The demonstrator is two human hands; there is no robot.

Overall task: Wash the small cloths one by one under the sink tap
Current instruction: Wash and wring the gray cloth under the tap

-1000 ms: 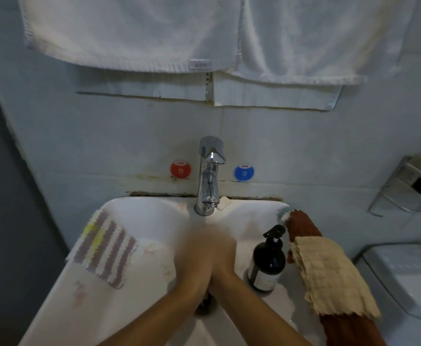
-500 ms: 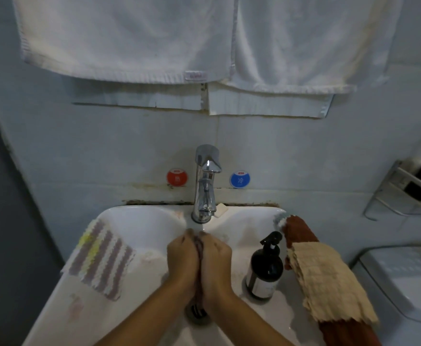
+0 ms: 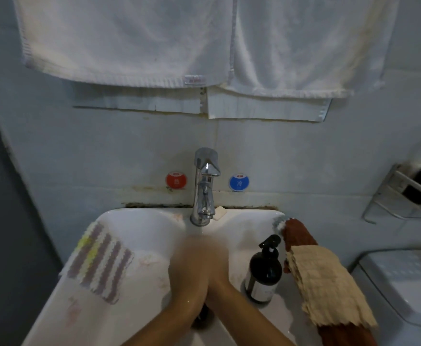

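Head view looks down on two forearms meeting over the drain (image 3: 202, 315) of the white sink (image 3: 54, 303), the left hand (image 3: 189, 268) and right hand (image 3: 217, 265) pressed together beneath the chrome tap (image 3: 204, 188). Both are smeared by motion blur, so I cannot tell whether either grip is clamped on a cloth; no cloth shows between them. My guess is a rubbing or rinsing step. To the left a striped cloth (image 3: 99, 263) lies over the rim; to the right stands a dark pump bottle (image 3: 263, 270), with a beige cloth (image 3: 329, 285) draped on a rust-brown cloth (image 3: 297, 233) beside it. Next move probably calls for wringing, setting aside, and reaching for another. White towels (image 3: 129, 38) hang behind.
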